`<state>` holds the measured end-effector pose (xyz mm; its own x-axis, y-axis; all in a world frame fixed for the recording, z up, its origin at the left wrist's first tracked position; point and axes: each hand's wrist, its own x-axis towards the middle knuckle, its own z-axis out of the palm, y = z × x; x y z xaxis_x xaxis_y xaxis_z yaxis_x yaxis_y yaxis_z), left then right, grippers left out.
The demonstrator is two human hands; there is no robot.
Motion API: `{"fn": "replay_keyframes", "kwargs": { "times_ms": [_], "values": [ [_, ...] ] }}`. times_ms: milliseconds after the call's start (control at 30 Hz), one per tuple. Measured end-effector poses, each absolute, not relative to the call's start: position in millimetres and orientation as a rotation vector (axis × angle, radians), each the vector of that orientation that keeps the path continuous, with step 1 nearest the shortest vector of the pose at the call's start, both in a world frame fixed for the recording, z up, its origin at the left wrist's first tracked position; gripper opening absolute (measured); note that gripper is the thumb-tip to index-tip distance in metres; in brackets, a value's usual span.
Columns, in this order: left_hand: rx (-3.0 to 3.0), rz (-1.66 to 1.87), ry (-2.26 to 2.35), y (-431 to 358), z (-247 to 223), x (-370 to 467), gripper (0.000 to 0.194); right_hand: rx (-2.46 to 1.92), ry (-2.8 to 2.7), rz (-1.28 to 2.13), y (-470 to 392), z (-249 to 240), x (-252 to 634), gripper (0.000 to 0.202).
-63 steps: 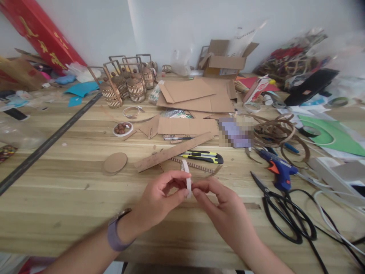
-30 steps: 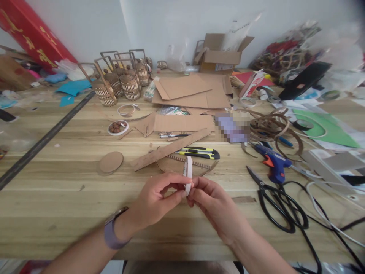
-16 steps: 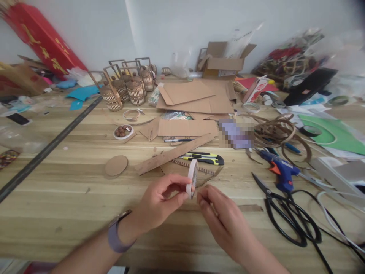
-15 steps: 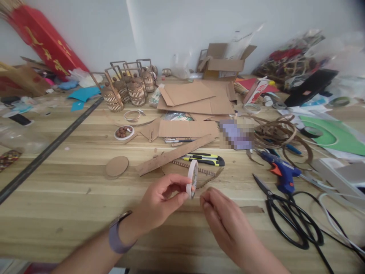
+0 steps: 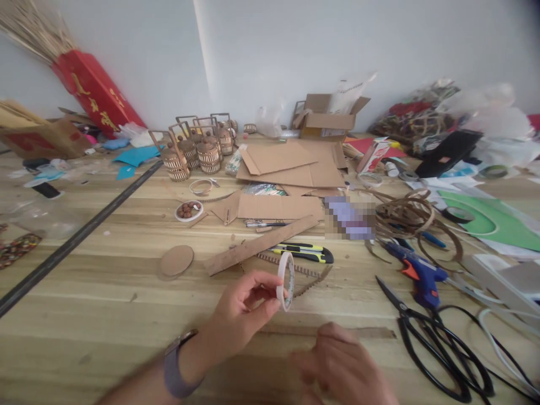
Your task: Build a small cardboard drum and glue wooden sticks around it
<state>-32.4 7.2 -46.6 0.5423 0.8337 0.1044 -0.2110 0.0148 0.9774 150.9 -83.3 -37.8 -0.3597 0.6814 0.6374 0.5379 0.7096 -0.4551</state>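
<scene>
R hand (image 5: 343,363) had just pulled off to near right, fingers too blurred to tell; so L hand (image 5: 240,309) alone pinched the tape roll (image 5: 281,279), approx. upright, over near mid. of desk (image 5: 101,337).

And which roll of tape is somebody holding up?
The thin white roll, standing on edge in the left hand. The black roll is different: it lies over by the green paper, with no hand touching it.
</scene>
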Motion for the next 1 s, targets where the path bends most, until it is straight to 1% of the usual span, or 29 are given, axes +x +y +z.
{"fn": "replay_keyframes", "kwargs": {
  "times_ms": [33,133,200,367,500,600,700,833,933,1000],
  "values": [
    [1.313,0.889,0.609,7,-46,-32,0.025,-1.006,-2.021,0.215,-82,-37,153,0.019],
    [1.316,0.877,0.627,5,-46,-31,0.024,-1.260,-1.946,0.125,-77,-37,153,0.028],
    [1.331,0.882,0.640,3,-45,-31,0.023,-1.342,-1.917,0.031,-71,-40,147,0.032],
    [1.306,0.879,0.641,-1,-40,-28,0.024,-1.351,-1.930,-0.087,-61,-52,133,0.028],
    [1.224,0.871,0.683,-3,-32,-27,0.028,-1.331,-1.906,-0.183,-63,-48,134,0.028],
    [1.231,0.888,0.720,-10,-26,-29,0.023,-1.278,-1.899,-0.242,-68,-37,139,0.025],
    [1.361,0.938,0.743,-24,-18,-36,0.016,-1.274,-1.958,-0.288,-73,-23,144,0.020],
    [1.631,0.987,0.812,-41,-9,-53,0.007,-1.354,-1.978,-0.207,-78,3,156,0.013],
    [1.884,1.081,1.002,-41,-11,-70,0.019,-1.474,-2.009,-0.072,-80,23,174,0.014],
    [2.176,1.080,1.127,-38,-19,-80,0.016,-1.514,-2.093,0.148,-77,34,188,0.019]
  ]
}}
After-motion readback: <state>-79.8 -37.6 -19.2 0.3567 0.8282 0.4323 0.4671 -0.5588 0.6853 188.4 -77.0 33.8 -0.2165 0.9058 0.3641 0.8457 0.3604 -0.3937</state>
